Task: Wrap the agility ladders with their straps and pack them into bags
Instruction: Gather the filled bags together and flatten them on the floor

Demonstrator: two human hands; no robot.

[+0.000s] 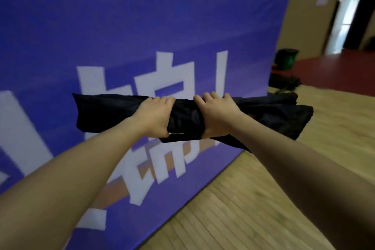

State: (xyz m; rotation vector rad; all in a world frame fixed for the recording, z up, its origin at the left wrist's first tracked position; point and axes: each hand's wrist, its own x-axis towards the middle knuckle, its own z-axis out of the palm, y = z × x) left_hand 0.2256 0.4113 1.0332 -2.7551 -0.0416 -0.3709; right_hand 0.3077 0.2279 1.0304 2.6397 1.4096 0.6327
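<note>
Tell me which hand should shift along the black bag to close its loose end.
Probably the right hand: it grips the black bag nearest the loose, floppy end on the right. The left hand grips the middle and can steady it.

A long dark navy bag [113,113] of soft, creased fabric is held level in the air, running left to right. Its left end is full and squared off; its right end is looser, with folds of fabric bunched and drooping. A narrow dark strap [178,139] hangs under its middle.
</note>
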